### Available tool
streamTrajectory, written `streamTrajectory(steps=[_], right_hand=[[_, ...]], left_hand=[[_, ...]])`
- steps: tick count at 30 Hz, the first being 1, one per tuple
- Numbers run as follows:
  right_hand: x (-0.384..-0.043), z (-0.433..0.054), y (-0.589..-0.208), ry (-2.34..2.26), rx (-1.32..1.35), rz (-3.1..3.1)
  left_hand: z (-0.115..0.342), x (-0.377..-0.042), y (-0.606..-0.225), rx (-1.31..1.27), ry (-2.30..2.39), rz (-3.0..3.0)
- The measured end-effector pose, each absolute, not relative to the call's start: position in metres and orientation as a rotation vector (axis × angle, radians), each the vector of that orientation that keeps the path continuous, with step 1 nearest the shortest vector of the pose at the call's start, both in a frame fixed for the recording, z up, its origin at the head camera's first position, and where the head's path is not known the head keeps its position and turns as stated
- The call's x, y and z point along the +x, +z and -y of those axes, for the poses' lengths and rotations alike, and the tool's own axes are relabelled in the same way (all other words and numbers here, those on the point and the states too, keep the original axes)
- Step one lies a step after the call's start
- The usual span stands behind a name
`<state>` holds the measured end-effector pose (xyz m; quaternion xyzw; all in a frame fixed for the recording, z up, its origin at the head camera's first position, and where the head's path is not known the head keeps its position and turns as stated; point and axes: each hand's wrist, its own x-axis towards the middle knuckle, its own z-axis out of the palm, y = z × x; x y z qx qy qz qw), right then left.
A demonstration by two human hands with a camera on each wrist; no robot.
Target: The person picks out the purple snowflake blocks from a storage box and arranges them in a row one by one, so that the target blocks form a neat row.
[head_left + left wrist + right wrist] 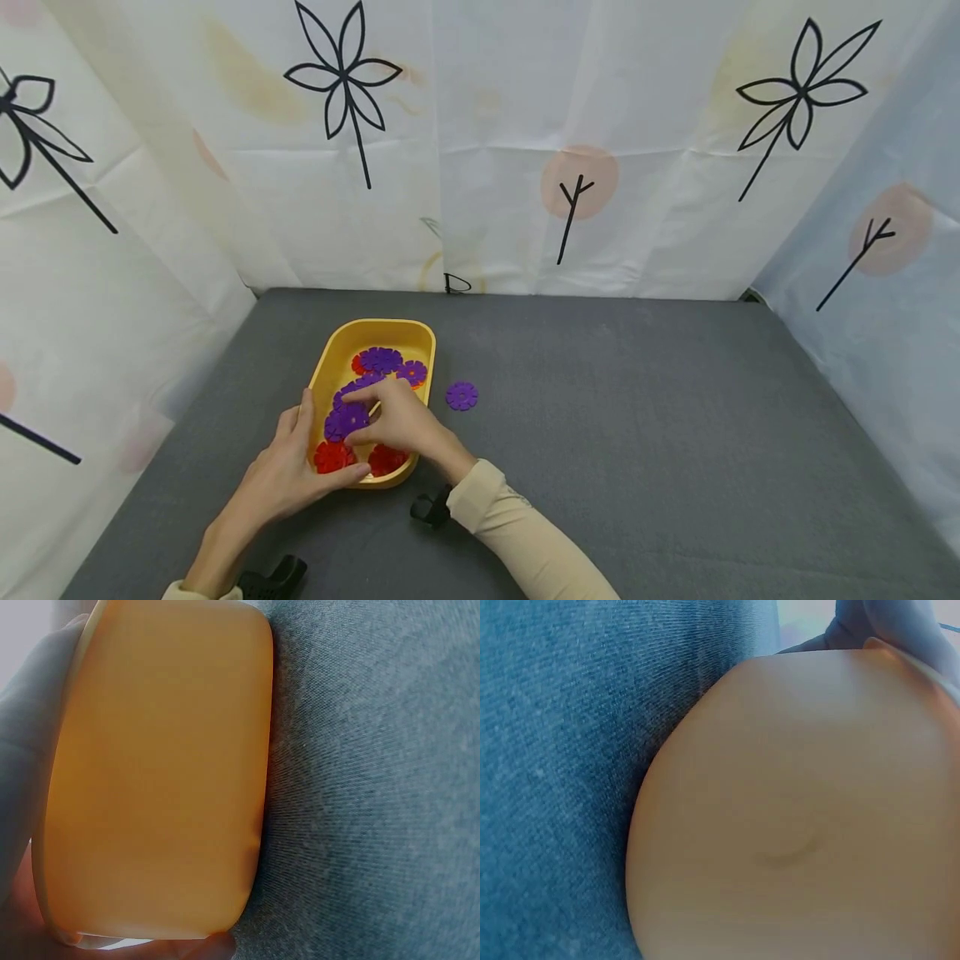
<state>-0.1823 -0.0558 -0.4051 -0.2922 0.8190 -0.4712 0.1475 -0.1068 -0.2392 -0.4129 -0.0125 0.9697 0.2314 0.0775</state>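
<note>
Closest to me on the head feed, a black device [273, 578] sits by the left wrist, and another black device [431, 507] lies just under the right cuff. Beyond them, the left hand [288, 471] holds the near left corner of the yellow tray [397, 330], thumb along the near rim and fingers against the left side; my left wrist view is mostly tray wall.

The right hand [405, 419] reaches into the tray, index and thumb curved with a gap between them, over the purple flower pieces [347, 422]. I can't tell whether those fingers have hold of one. Red flower pieces [333, 457] lie at the tray's near end, with more purple and red ones at its far end. To the right, a lone purple flower piece [462, 396] lies apart on the grey tabletop [637, 417]. Behind everything I see a pale cloth [495, 100] printed with black flower outlines.
</note>
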Motion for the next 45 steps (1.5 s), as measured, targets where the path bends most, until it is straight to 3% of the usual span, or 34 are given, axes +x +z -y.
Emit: streamTrajectory(steps=[10,27,45], right_hand=[[-0.185,0.032,-0.398,-1.691,-0.729,-2.169],[-0.2,-0.033,-0.387,-1.705,-0.582,-2.246],[-0.217,-0.077,-0.412,-1.481,-0.375,-2.467]], left_hand=[[0.238,-0.108,-0.413,-0.054,0.671,-2.897],[0.237,-0.109,-0.411,-0.115,0.649,-2.862],[0.237,-0.11,-0.412,-0.126,0.662,-2.856]])
